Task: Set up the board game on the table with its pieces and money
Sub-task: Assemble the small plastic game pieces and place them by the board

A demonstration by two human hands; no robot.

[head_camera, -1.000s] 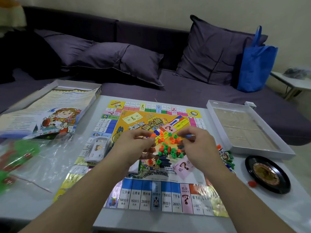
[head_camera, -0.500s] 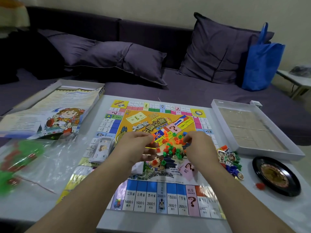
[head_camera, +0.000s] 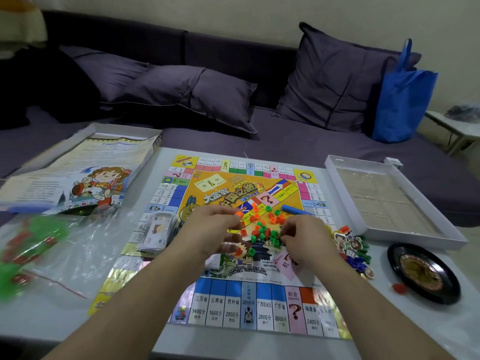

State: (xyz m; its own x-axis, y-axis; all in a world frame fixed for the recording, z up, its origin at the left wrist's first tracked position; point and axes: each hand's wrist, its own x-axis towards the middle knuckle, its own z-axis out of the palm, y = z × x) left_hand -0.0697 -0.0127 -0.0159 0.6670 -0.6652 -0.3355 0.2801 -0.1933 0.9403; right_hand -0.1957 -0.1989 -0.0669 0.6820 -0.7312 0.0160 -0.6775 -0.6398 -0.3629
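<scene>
The colourful game board [head_camera: 233, 305] lies flat in the middle of the white table. A loose pile of small orange and green house pieces [head_camera: 265, 226] sits on its centre. My left hand [head_camera: 210, 233] is at the pile's left side, fingers curled, pinching an orange house piece at the fingertips. On the pile's right side, my right hand [head_camera: 305, 236] curls its fingertips round green house pieces. A blue stick [head_camera: 294, 210] lies on the board just beyond my right hand. A stack of paper money [head_camera: 155, 229] rests on the board's left edge.
Character tokens and blue pieces [head_camera: 350, 246] lie right of the board, beside a black roulette wheel [head_camera: 423, 272] and a red piece [head_camera: 399, 287]. A white box tray [head_camera: 389, 203] is at back right, a box lid with a leaflet [head_camera: 78, 178] at back left, and a plastic bag [head_camera: 65, 245] at left.
The blue stick that was at my right fingertips now lies on the board. Both hands have dropped closer onto the pile of house pieces.
</scene>
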